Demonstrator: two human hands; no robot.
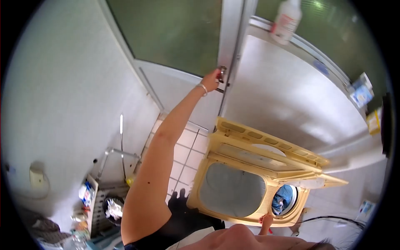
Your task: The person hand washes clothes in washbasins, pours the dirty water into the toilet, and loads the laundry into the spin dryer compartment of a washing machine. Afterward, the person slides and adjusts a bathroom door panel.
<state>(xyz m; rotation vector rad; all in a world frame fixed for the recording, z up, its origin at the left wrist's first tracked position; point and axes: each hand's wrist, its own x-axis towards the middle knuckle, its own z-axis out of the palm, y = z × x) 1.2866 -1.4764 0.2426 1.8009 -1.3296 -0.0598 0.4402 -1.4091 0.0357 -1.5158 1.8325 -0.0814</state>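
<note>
My left arm reaches far forward, and my left hand, with a bracelet on its wrist, is closed around the metal door handle of a framed door with a dark glass panel. Low in the view, my right hand is at the front edge of a yellow twin-tub washing machine. Its fingers look curled, with a bit of red by them that is too small to name. Both lids of the machine stand raised. Blue cloth lies in the small round tub; the larger tub looks grey inside.
A white bottle stands on the window ledge, with a blue-and-white packet further right. At lower left are a shelf rack, a black bin with white waste and a metal frame. Dark cables run right of the machine.
</note>
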